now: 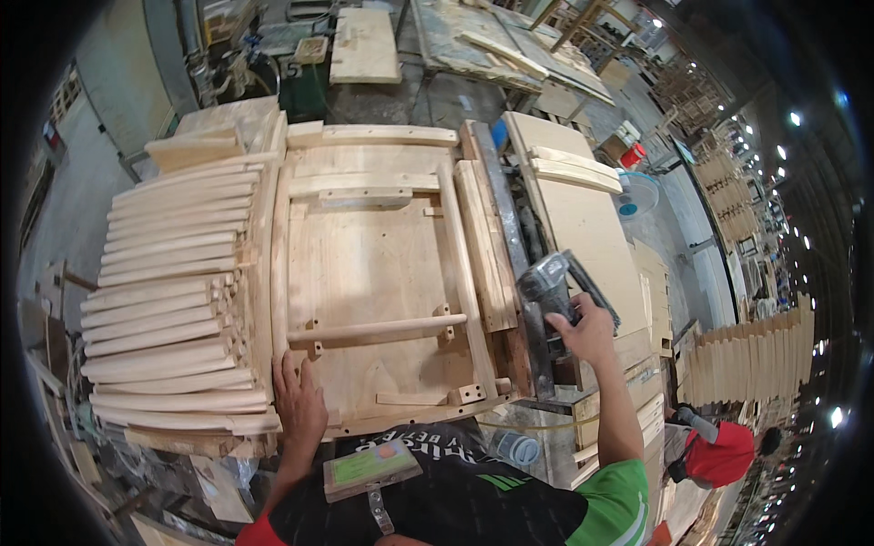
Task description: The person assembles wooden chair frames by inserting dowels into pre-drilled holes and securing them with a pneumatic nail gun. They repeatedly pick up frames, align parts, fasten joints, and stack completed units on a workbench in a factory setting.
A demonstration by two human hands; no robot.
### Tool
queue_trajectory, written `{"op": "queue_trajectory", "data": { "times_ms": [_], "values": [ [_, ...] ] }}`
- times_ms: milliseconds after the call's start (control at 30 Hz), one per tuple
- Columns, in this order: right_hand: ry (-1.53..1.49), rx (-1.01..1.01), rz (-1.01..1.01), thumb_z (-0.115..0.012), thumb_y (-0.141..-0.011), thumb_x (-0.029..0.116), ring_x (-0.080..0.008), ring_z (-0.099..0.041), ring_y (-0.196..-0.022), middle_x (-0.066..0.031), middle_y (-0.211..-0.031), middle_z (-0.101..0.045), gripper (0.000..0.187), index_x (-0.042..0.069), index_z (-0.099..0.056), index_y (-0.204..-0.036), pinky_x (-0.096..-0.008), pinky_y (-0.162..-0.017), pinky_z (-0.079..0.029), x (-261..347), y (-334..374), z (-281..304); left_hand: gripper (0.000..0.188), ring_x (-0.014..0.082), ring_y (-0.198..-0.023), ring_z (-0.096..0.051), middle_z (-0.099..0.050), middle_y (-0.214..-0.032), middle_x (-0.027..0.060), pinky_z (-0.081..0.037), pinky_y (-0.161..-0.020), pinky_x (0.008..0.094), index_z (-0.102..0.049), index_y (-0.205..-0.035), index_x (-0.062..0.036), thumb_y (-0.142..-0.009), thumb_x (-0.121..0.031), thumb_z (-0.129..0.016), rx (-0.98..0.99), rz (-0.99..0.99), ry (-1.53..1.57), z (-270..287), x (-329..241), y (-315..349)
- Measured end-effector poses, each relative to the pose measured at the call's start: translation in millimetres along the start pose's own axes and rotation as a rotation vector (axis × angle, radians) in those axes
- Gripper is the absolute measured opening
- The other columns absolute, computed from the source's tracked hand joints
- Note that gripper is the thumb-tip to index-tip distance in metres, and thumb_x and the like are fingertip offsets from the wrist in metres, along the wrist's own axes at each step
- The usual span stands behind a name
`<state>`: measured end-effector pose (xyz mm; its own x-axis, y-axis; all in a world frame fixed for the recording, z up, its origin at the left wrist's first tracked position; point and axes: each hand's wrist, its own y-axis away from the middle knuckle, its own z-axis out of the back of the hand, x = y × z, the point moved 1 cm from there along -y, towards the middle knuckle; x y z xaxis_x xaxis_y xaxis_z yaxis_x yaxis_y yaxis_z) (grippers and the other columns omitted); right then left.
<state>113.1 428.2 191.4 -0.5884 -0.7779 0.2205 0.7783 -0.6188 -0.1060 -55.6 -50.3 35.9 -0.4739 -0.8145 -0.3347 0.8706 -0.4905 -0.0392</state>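
My right hand (pixel 584 329) is wrapped round a dark grey nail gun (pixel 549 289), above the metal bar at the right side of the wooden work board (pixel 382 246). My left hand (pixel 300 400) lies with its fingers stretched out on the board's near left corner, by the long left rail (pixel 280 237). Between the board's small drilled blocks rests a round-edged wooden crosspiece (pixel 382 328). A long slat (pixel 462 273) runs along the right side, its near end close to a small dark-holed block (pixel 467 394).
Many curved wooden slats (pixel 173 282) are stacked left of the board. To the right stands a pale panel (pixel 592 218) with two strips on it. A fan (pixel 637 196) is beyond it. A person in a red shirt (pixel 719 455) works at the lower right.
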Motion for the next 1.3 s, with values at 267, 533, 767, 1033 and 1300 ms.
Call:
{"op": "queue_trajectory", "data": {
  "times_ms": [267,533,767,1033,1300],
  "values": [
    [0.303,-0.101,-0.206,-0.08,-0.087,0.044,-0.0462,-0.074,-0.091,-0.0242,-0.093,-0.077,0.051,0.004,-0.068,-0.117,-0.0556,-0.082,-0.056,-110,-29,7,0.039,0.0489,-0.155,-0.031,-0.039,-0.163,0.0275,-0.033,-0.126,0.0544,-0.062,-0.136,0.0029,-0.098,-0.001,-0.059,-0.072,-0.11,-0.032,-19,18,-7],
    [0.055,0.061,-0.102,-0.074,-0.091,0.044,-0.0434,-0.073,-0.092,-0.0166,-0.096,-0.075,0.039,0.008,-0.07,-0.108,-0.0551,-0.082,-0.057,15,42,-111,0.038,0.048,-0.156,-0.029,-0.037,-0.165,0.0266,-0.032,-0.127,0.0546,-0.063,-0.136,0.0002,-0.098,-0.004,-0.057,-0.106,-0.07,-0.077,-28,28,9],
    [-0.822,0.409,-0.33,-0.077,-0.086,0.001,-0.0154,-0.066,-0.063,-0.0087,-0.082,-0.07,0.025,-0.002,-0.064,-0.107,-0.0329,-0.054,-0.053,32,64,-195,0.061,0.0498,-0.156,-0.027,-0.027,-0.168,0.0304,-0.027,-0.128,0.06,-0.056,-0.15,-0.0034,-0.09,-0.002,-0.06,-0.09,-0.106,-0.154,-26,20,-3],
    [-0.903,0.19,-0.22,-0.072,-0.086,0.004,-0.0168,-0.065,-0.066,-0.0103,-0.091,-0.067,0.033,-0.003,-0.06,-0.117,-0.0322,-0.055,-0.053,15,83,-112,0.094,0.0487,-0.135,-0.057,-0.041,-0.156,0.0385,-0.046,-0.115,0.0531,-0.016,-0.171,-0.0107,-0.089,-0.006,-0.062,0.302,0.336,0.296,15,-20,-10],
    [-0.65,0.056,-0.065,-0.073,-0.093,0.01,-0.0258,-0.069,-0.092,-0.0199,-0.114,-0.069,0.057,-0.006,-0.054,-0.144,-0.039,-0.079,-0.057,-32,149,3,0.05,0.0255,-0.092,-0.07,-0.072,-0.103,0.0166,-0.057,-0.082,0.0397,-0.065,-0.127,0.0002,-0.097,-0.039,-0.073,-0.025,0.115,0.993,7,-55,31]
  ]
}}
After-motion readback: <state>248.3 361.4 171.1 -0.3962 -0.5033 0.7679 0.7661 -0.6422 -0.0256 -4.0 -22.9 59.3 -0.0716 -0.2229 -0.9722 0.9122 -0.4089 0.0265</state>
